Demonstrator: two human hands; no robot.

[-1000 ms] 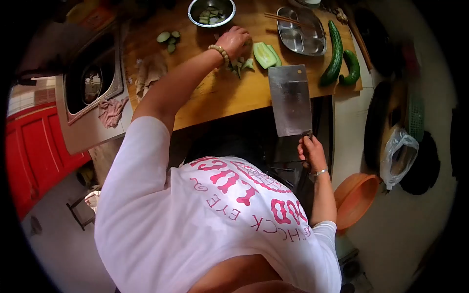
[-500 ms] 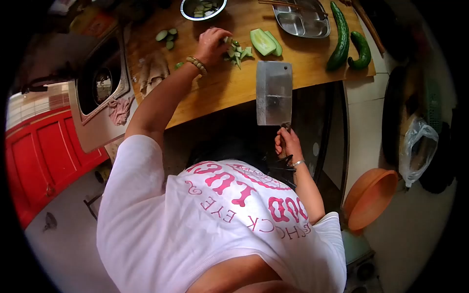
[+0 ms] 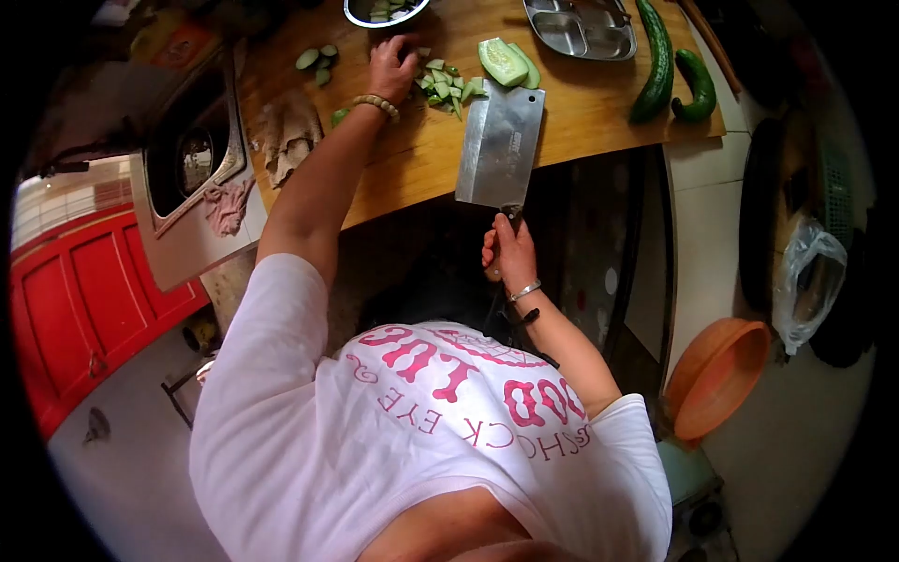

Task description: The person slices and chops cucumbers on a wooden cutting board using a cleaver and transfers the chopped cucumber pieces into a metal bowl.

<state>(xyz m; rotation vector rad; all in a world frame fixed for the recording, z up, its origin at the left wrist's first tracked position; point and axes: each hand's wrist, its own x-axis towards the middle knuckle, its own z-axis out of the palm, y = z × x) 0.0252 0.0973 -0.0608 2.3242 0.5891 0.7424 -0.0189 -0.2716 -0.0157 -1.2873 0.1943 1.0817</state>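
My right hand (image 3: pixel 510 251) is closed around the handle of a cleaver (image 3: pixel 501 145), whose broad blade lies over the front edge of the wooden board (image 3: pixel 417 192). My left hand (image 3: pixel 393 67) rests on the board just below a metal bowl (image 3: pixel 386 21) of cut pieces. Its fingers are bent and somewhat apart, with nothing visible in them. To its right is a small heap of chopped cucumber pieces (image 3: pixel 445 82). Two lengthwise cucumber halves (image 3: pixel 506 62) lie beyond the cleaver's tip, one with its cut face up.
Two whole cucumbers (image 3: pixel 656 70) and a divided metal tray (image 3: pixel 582 33) are at the right of the board. Cucumber slices (image 3: pixel 323 62) and a crumpled brown cloth (image 3: pixel 292 140) lie at the left, beside a sink (image 3: pixel 192 155). An orange basin (image 3: pixel 719 379) stands lower right.
My left hand has moved left, off the chopped pieces, uncovering more of them. The cleaver in my right hand has shifted up and left, farther over the board.
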